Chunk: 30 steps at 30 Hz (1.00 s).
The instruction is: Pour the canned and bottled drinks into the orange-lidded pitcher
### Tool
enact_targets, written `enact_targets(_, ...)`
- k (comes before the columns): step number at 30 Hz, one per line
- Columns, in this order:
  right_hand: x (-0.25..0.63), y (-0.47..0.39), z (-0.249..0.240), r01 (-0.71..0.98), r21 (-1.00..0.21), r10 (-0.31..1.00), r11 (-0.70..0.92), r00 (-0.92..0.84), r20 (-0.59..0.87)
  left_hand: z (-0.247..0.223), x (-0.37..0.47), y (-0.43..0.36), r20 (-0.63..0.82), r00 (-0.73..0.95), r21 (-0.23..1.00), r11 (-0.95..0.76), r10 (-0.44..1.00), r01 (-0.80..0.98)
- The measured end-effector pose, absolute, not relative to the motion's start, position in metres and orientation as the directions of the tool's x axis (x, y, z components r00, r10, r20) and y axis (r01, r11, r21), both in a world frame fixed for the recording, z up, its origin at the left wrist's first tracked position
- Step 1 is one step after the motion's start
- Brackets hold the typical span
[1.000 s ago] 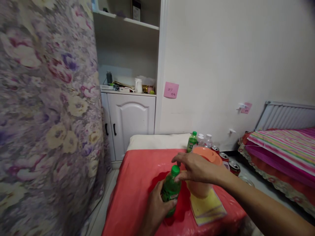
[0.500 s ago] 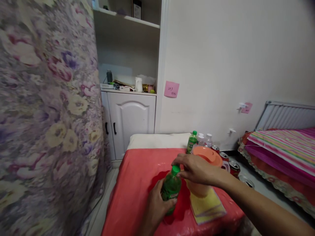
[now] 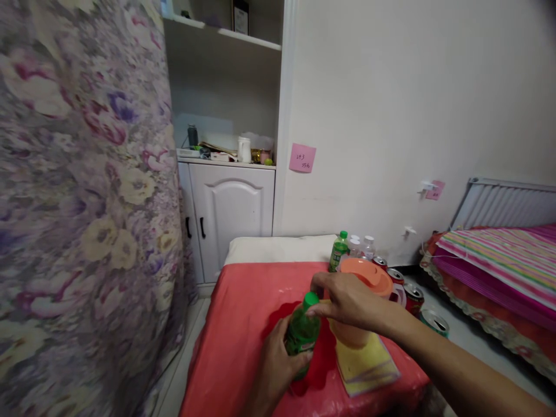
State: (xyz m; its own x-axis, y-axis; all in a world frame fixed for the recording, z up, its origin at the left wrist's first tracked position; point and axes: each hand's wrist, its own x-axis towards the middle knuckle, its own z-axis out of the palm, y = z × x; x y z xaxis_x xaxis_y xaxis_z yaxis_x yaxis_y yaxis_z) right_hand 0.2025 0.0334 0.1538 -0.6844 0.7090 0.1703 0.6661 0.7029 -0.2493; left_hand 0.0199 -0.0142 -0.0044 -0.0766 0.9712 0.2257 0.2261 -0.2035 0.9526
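Note:
A green plastic bottle [image 3: 303, 330] with a green cap [image 3: 310, 299] stands upright in front of me, over a red basin-like shape [image 3: 320, 370] on the red tablecloth. My left hand [image 3: 278, 362] is wrapped round the bottle's body, thumb across its label. From the right, my right hand [image 3: 341, 295] reaches to the cap, with thumb and curled fingers at its side; the fingertips behind the cap are partly hidden. Under my right forearm is a pitcher with an orange lid [image 3: 367, 273], and beside it lies a folded yellow cloth [image 3: 367, 368].
Along the table's right side stand another green bottle [image 3: 339, 252], several clear bottles with white caps [image 3: 368, 248] and several drink cans [image 3: 414, 297]. A floral curtain [image 3: 87, 202] hangs on the left. Behind is a white cabinet [image 3: 234, 214]; a bed [image 3: 499, 260] stands at right.
My right hand's fingers have drawn back and curled in at the right of the cap, where they previously reached over it. My left hand and the bottle have stayed put.

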Motion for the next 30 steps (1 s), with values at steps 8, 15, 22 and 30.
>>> enact_targets(8,0.204,0.031,0.147,0.645,-0.252,0.692,0.721,-0.691,0.211,-0.002,0.020,-0.016,0.233,-0.100,0.949,-0.203,0.967,0.243)
enact_targets(15,0.202,0.028,0.142,0.577,-0.298,0.647,0.760,-0.717,0.260,0.006,0.019,-0.017,0.209,-0.100,0.960,-0.185,0.973,0.210)
enact_targets(22,0.200,0.023,0.140,0.627,-0.288,0.689,0.724,-0.674,0.265,-0.002,0.015,-0.011,0.245,-0.110,0.939,-0.207,0.963,0.276)
enact_targets(30,0.204,0.019,0.124,0.599,-0.430,0.733,0.676,-0.610,0.301,-0.017,0.003,-0.006,0.274,-0.081,0.911,-0.231,0.958,0.343)
